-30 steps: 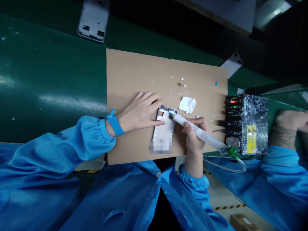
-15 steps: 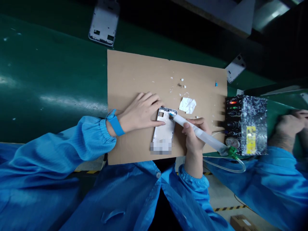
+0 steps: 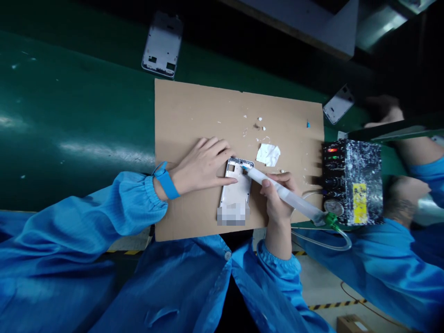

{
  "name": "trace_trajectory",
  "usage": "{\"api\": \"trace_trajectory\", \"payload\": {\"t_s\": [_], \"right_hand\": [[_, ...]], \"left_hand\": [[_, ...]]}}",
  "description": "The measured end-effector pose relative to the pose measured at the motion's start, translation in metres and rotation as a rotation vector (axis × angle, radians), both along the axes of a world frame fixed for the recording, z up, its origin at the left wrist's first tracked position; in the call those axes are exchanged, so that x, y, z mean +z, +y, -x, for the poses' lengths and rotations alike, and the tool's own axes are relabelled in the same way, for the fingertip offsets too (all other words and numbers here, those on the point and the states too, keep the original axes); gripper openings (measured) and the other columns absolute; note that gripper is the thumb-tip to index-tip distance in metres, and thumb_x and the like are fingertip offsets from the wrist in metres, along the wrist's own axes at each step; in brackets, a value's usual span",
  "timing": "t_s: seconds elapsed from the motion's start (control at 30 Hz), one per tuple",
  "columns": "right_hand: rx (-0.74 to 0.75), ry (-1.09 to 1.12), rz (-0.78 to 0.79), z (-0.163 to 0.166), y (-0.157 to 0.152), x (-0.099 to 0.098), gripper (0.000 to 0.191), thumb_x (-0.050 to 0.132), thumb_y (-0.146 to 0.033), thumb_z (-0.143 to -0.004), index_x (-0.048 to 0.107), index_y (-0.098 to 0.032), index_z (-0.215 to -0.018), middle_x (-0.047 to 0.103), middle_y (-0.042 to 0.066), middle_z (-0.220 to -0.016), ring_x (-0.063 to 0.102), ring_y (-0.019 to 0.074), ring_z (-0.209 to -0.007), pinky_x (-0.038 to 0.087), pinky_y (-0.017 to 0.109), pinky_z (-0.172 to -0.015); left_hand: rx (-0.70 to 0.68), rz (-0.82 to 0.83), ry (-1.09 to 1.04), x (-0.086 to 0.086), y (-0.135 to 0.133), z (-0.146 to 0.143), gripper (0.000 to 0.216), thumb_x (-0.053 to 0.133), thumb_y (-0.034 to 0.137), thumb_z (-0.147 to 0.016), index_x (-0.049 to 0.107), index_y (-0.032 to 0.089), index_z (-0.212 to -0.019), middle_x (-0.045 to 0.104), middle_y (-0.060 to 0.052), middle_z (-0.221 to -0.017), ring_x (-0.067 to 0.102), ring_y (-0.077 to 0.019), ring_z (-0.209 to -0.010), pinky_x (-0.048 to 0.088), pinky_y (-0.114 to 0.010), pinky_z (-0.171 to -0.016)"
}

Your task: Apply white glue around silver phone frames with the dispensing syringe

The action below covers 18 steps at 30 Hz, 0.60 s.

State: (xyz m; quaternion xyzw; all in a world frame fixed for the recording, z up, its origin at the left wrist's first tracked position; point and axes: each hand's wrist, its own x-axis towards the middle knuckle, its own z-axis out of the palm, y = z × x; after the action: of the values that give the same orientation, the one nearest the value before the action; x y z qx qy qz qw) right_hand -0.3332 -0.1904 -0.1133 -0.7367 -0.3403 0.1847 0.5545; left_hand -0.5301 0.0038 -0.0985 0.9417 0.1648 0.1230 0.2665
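White plastic and pale metal meet near the middle of the cardboard sheet (image 3: 194, 111), where a phone frame (image 3: 234, 192) lies flat, its lower end blurred out. The left hand (image 3: 206, 167) reaches over its upper left side, thumb across the face and fingertips by the top corner; whether it pinches the frame or only steadies it, I cannot tell. The right hand (image 3: 280, 206) is closed around a syringe (image 3: 303, 206), pen-like, with the tip at or just above the frame's top right cut-out.

The frame looks light, thin and stiff, probably smooth enough to slide on cardboard and liable to bend if pressed in the middle. The long side rims seem the best hold, clear of the cut-outs. The syringe looks light too, but the tube (image 3: 342, 248) at its green cap (image 3: 332, 219) could drag on it.

A crumpled scrap (image 3: 268, 154) and white crumbs (image 3: 260, 119) lie just beyond the frame, a small blue piece (image 3: 308, 124) farther off. The black box (image 3: 371, 162) bounds the right side, limiting elbow room. Two more frames rest on the green table (image 3: 69, 115), and a co-worker's hand (image 3: 404, 190) is beyond the box.
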Motion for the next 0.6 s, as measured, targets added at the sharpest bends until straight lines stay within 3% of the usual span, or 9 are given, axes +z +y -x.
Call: {"api": "trace_trajectory", "payload": {"t_s": [0.4,0.6], "right_hand": [[0.022,0.027,-0.032,0.0013,-0.0006,0.0006,0.037,0.094,-0.055,-0.087,0.074,-0.024,-0.09,0.073,-0.001,-0.071,0.062,0.0149,-0.054,0.052,0.028,-0.054],[0.022,0.014,-0.017,0.0009,-0.0021,-0.0007,0.037,0.094,-0.054,-0.087,0.074,-0.024,-0.091,0.078,0.0,-0.079,0.066,0.0161,-0.056,0.056,0.03,-0.054]], "left_hand": [[0.002,0.015,-0.01,0.0,-0.0007,-0.0001,0.052,0.079,0.061,-0.099,0.07,0.02,-0.13,0.071,-0.012,-0.131,0.064,-0.0324,-0.12,0.046,-0.046,-0.101],[0.003,-0.007,-0.024,-0.0022,-0.0006,-0.0002,0.053,0.077,0.064,-0.1,0.068,0.021,-0.131,0.071,-0.011,-0.13,0.064,-0.0318,-0.119,0.046,-0.045,-0.099]]}}
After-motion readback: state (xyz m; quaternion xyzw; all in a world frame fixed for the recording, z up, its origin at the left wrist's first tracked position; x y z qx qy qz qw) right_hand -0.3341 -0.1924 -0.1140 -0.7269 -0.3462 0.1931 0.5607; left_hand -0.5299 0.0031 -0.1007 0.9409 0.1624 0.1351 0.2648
